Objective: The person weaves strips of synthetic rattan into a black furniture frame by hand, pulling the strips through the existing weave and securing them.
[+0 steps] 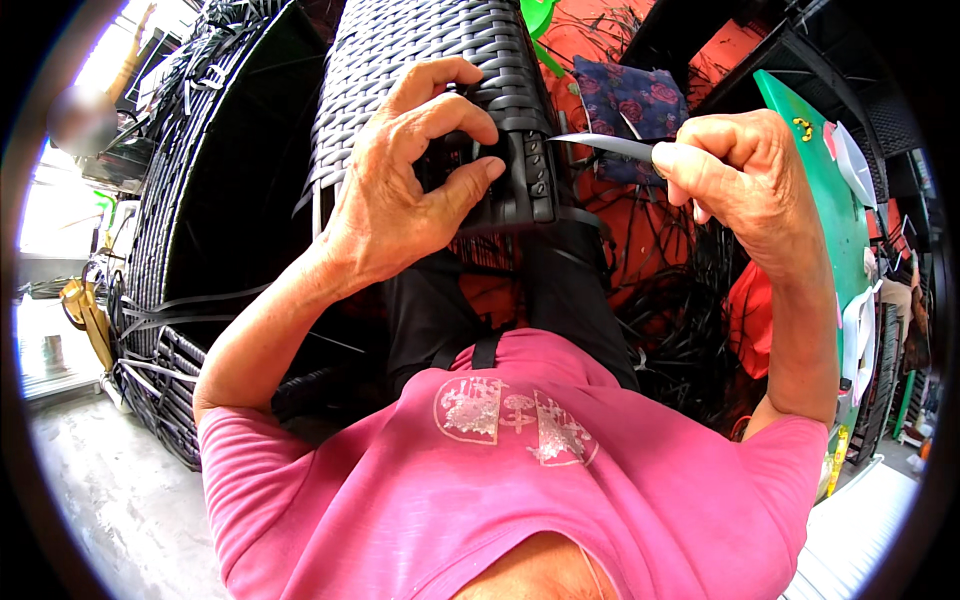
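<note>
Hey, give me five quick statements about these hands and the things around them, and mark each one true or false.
1. The right hand holds a thin grey strip. True.
2. The left hand is closed in a tight fist. False: its thumb and forefinger are curved with a gap between their tips.
3. The flowered blue cloth lies left of the grey woven piece. False: it lies to the right.
4. A green panel is at the right of the view. True.
5. The shirt is yellow. False: it is pink.
</note>
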`<state>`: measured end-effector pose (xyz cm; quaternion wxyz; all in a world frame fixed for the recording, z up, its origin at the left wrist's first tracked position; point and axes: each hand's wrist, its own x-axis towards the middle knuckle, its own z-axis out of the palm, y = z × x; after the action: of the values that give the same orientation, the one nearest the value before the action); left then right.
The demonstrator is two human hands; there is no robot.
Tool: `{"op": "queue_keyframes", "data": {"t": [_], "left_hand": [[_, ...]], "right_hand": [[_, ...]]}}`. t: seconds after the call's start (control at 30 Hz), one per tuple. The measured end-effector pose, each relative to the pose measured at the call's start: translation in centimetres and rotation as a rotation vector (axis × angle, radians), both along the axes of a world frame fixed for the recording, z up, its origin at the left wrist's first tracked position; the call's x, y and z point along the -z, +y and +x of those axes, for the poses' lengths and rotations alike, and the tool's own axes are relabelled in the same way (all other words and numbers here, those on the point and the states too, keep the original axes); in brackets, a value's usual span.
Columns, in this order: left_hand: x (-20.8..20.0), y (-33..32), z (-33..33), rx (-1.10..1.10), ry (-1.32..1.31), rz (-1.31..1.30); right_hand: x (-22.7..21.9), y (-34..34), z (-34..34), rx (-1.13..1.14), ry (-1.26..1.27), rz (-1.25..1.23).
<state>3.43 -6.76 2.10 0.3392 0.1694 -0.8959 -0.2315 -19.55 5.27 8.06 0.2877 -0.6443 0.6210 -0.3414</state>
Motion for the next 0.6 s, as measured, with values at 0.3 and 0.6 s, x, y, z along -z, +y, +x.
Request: {"op": "queue_keyframes", "data": {"t": [0.3, 0.6], "left_hand": [[0.2, 0.0, 0.1, 0.005, 0.012, -0.052], [0.4, 0.1, -0.1, 0.027, 0.033, -0.06]], "right_hand": [[0.1, 0.2, 1.0, -0.004, -0.031, -0.009], [0.8, 0.6, 0.1, -0.082, 0.031, -0.111]]}}
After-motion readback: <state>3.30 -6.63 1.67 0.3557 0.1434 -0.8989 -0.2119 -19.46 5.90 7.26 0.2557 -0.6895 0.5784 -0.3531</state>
